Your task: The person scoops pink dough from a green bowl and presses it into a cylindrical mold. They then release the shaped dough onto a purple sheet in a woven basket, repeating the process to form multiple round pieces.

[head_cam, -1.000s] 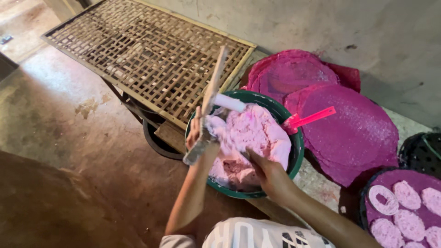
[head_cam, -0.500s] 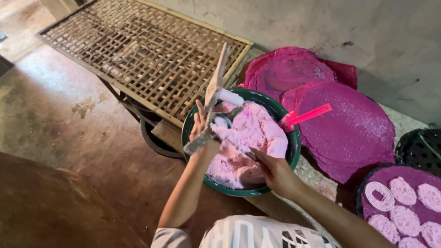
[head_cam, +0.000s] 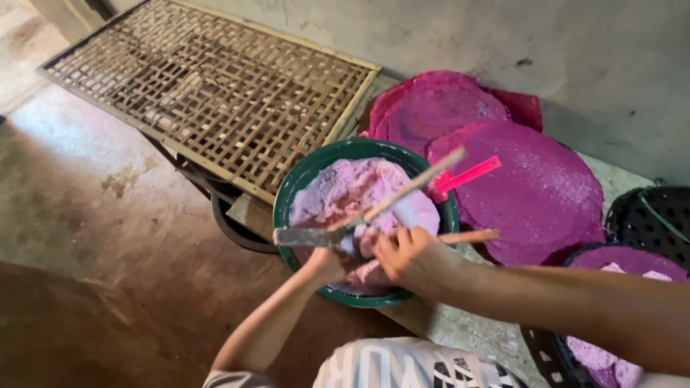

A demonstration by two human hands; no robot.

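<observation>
Here, the green bowl (head_cam: 302,179) serves as the landmark; it holds a mound of pale pink dough (head_cam: 345,190) that fills most of its interior. Over the bowl's near rim, the left hand (head_cam: 327,262) is closed around one end of a flat metal blade (head_cam: 309,236), which points out past the bowl's left edge; how tightly the fingers curl cannot be told, since the right hand partly covers them. The right hand (head_cam: 413,259), just right of the left and above the bowl's near side, has its fingers curled shut around a thin wooden stick (head_cam: 413,188) that slants up and across the dough toward the bowl's far right rim. Right of the bowl lie round magenta discs (head_cam: 539,194), with a pink plastic strip (head_cam: 467,174) resting at their edge nearest the bowl. Behind and left of the bowl stands a woven bamboo rack (head_cam: 208,93). Far right of the bowl, a dark basket (head_cam: 650,215) is partly visible.
</observation>
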